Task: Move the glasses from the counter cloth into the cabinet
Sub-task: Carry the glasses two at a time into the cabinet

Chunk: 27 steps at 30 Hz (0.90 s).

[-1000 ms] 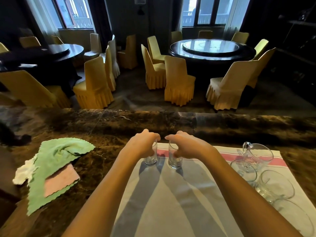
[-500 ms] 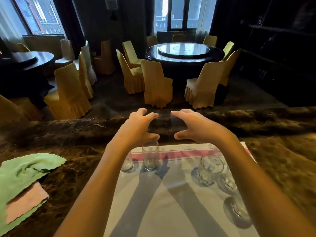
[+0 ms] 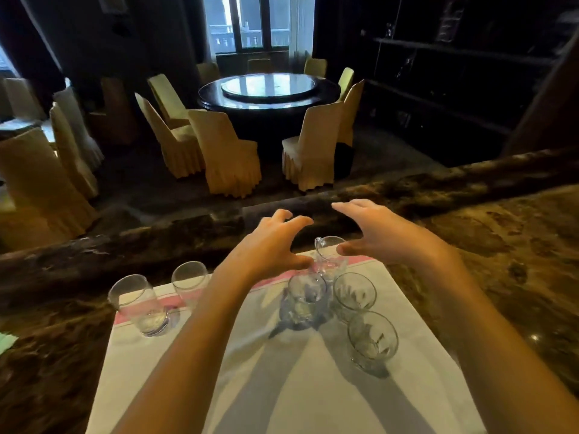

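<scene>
A white counter cloth (image 3: 282,393) with a pink stripe lies on the dark marble counter. Two straight tumblers (image 3: 141,305) (image 3: 189,278) stand at its left end. At its right end are a small glass pitcher (image 3: 329,255) and three round glasses (image 3: 305,297) (image 3: 354,294) (image 3: 372,339). My left hand (image 3: 269,245) hovers with spread fingers just left of the pitcher, holding nothing. My right hand (image 3: 379,234) hovers open just right of the pitcher, also empty. No cabinet is in view.
The marble counter (image 3: 501,245) has a raised back ledge (image 3: 156,242) beyond the cloth. A corner of a green rag (image 3: 6,341) shows at the far left. Beyond the counter are a round dining table (image 3: 269,89) with covered chairs and dark shelving (image 3: 454,73) at right.
Both hands let go of the two tumblers and moved right along the cloth. They now hover open on either side of the pitcher. The view has swung right.
</scene>
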Available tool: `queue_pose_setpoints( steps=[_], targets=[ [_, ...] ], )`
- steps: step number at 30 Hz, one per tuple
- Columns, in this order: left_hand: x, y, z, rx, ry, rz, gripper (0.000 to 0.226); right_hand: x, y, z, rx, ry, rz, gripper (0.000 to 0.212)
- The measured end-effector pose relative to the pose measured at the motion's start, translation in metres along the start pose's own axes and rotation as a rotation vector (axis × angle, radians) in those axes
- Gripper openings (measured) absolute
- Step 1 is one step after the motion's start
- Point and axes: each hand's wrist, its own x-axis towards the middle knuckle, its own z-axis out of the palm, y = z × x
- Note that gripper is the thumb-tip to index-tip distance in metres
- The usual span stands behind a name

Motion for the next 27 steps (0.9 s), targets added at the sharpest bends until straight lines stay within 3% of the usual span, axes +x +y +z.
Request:
queue_pose_setpoints(
  steps=[6,11,16,22,27],
  targets=[
    [0.003,0.030,0.045,0.054,-0.082,-0.012,0.077,-0.016,0.029,0.032,-0.013,-0.086,0.051,0.081],
    [-0.048,0.068,0.084,0.082,-0.030,0.040,0.073,-0.020,0.047,0.055,-0.017,-0.183,-0.011,0.076],
    [-0.083,0.097,0.117,0.001,0.005,-0.053,0.072,-0.017,0.048,0.068,0.000,-0.229,-0.106,0.070],
    [-0.085,0.112,0.142,0.015,0.008,0.010,0.068,-0.005,0.042,0.079,-0.047,-0.302,-0.214,0.065],
    [-0.071,0.126,0.155,0.082,0.007,-0.095,0.067,0.007,0.040,0.085,-0.081,-0.355,-0.228,0.060]
  ],
)
